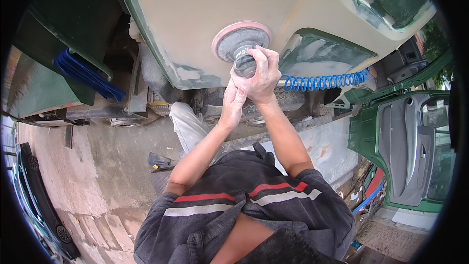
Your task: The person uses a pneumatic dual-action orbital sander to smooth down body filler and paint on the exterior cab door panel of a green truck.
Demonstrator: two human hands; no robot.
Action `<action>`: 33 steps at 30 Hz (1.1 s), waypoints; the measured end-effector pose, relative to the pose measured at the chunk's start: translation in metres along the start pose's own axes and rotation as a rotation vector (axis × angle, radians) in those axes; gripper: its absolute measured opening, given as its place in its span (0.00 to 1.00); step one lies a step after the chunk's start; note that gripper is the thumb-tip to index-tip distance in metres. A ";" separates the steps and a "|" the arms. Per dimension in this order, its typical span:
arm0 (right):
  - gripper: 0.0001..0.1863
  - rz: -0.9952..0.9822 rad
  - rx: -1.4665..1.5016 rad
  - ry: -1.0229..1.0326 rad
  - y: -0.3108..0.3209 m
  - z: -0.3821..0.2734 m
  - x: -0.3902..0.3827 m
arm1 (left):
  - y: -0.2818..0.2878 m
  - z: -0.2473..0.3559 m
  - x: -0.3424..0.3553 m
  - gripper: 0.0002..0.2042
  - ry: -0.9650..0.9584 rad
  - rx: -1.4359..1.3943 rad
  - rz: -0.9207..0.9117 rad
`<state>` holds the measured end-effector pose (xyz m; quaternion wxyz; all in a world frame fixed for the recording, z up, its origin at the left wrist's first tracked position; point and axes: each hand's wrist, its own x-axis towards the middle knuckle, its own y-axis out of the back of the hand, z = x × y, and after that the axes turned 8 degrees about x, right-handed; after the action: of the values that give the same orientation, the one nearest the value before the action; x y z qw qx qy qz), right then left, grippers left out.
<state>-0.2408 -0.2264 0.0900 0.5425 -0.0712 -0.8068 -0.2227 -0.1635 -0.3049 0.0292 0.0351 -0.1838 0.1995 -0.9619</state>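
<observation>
A round air sander (245, 62) with a black body and a pink-edged pad is held with its pad against the cream panel (195, 5) of a vehicle. My right hand (263, 76), dusted white, curls its fingers over the sander's top. Just below it, my left hand (233, 101) closes around the lower part of the sander, its thumb by the heel of my right hand. Most of the left fingers are hidden. From beside the right hand, a blue coiled air hose (322, 81) stretches off to the right along the panel's lower edge.
Green recessed areas with whitish filler (317, 51) mark the panel at right. An open green door (400, 151) stands at far right. Bundled blue hose (88, 76) hangs at left. A dark tool with a yellow part (159, 161) lies on the concrete floor. A dark car (44, 200) is far left.
</observation>
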 end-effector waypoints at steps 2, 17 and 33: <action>0.22 -0.017 -0.074 0.047 -0.005 0.007 -0.013 | -0.006 -0.010 0.002 0.34 0.053 -0.088 0.092; 0.22 -0.026 -0.118 0.137 0.008 0.004 0.049 | -0.014 0.034 0.069 0.27 -0.130 0.133 0.148; 0.18 -0.021 -0.100 0.229 0.037 -0.044 0.200 | -0.063 0.166 0.138 0.23 -0.165 -0.081 0.012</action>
<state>-0.2708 -0.2378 0.2957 0.6245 -0.0638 -0.7282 -0.2751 -0.2301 -0.3282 0.2424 0.0499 -0.2624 0.2357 -0.9344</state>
